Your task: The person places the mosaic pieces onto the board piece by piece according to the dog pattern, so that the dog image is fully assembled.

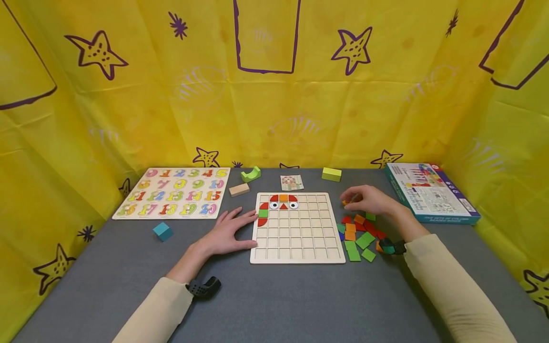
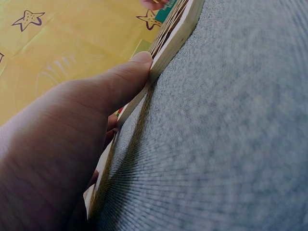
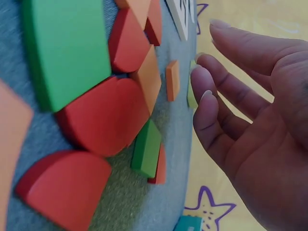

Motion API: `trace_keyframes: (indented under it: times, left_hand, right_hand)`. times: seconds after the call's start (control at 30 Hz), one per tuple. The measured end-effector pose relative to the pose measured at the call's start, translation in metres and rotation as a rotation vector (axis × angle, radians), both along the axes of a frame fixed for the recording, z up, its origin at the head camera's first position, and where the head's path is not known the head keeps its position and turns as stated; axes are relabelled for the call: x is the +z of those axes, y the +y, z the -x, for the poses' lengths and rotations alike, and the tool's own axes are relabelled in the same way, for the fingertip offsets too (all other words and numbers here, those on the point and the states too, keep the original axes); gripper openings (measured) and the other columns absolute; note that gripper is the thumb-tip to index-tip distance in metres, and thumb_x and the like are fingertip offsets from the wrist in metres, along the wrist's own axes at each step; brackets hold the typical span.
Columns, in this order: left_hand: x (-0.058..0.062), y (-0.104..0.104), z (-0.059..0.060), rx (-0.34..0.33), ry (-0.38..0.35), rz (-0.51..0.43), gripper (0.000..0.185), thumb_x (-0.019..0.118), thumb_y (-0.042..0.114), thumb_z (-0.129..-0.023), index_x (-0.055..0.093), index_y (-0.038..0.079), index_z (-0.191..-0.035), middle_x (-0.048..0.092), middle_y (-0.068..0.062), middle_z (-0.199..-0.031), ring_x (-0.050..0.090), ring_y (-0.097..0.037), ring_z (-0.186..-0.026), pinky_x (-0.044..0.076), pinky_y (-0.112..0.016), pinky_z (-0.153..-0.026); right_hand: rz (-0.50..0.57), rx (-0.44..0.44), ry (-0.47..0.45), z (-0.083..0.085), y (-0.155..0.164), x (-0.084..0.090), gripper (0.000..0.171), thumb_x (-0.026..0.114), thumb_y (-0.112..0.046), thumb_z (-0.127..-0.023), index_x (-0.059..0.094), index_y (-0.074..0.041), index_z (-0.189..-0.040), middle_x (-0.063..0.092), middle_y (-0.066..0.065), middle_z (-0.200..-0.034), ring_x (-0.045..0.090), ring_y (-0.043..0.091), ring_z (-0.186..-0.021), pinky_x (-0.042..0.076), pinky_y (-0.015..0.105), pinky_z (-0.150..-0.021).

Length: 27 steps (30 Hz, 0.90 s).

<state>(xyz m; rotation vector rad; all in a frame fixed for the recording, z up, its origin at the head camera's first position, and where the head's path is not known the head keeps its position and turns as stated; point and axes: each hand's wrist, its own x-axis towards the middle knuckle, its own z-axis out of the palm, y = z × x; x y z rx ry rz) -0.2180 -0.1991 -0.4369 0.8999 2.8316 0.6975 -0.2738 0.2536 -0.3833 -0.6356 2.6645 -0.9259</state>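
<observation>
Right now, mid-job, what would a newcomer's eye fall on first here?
Probably the yellow backdrop with its purple-outlined starfish, spanning the back and both sides. Next, the two eye tiles near the top of the pale grid board, and the bright loose pieces scattered along the board's right side.

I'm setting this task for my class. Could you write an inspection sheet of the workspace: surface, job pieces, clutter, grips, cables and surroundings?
Surface: grey tabletop.
Job's things: grid board, with some tiles set toward its far left; loose tiles by its right edge; picture card beyond it.
Clutter: number puzzle, blue block, wooden block, green curved block, yellow block, flat box.
Left grip: touches the board's left edge.
Right grip: near a loose orange tile; nothing seen between its fingers.
Cables: nothing seen.
Surroundings: yellow patterned cloth behind and at both sides.
</observation>
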Motion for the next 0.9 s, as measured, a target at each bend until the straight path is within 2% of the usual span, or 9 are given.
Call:
trace_keyframes:
  times: [0.4, 0.9]
  left_hand:
    - [-0.0014, -0.0004, 0.0, 0.001, -0.006, 0.001, 0.084, 0.067, 0.065, -0.087, 0.046, 0.019, -0.154, 0.034, 0.003, -0.161, 0.014, -0.036, -0.151, 0.002, -0.062, -0.116]
    - [-0.0015, -0.0006, 0.0002, 0.002, -0.006, 0.002, 0.084, 0.067, 0.065, -0.087, 0.046, 0.019, -0.154, 0.034, 0.004, -0.162, 0.014, -0.036, -0.152, 0.002, -0.062, -0.116]
  right_hand:
    - [-0.037, 0.031, -0.028, -0.0085, 0.0002, -0.0052, 0.025, 0.075, -0.014, -0.093, 0.071, -0.004, -0.116, 0.067, 0.004, -0.102, 0.059, 0.023, -0.087, 0.052, 0.037, -0.079]
    - [-0.137, 0.122, -0.044, -0.0109, -0.0048, -0.005, 0.018, 0.075, -0.01, -0.092, 0.073, -0.006, -0.109, 0.066, 0.0, -0.097, 0.055, 0.02, -0.085, 0.05, 0.036, -0.081]
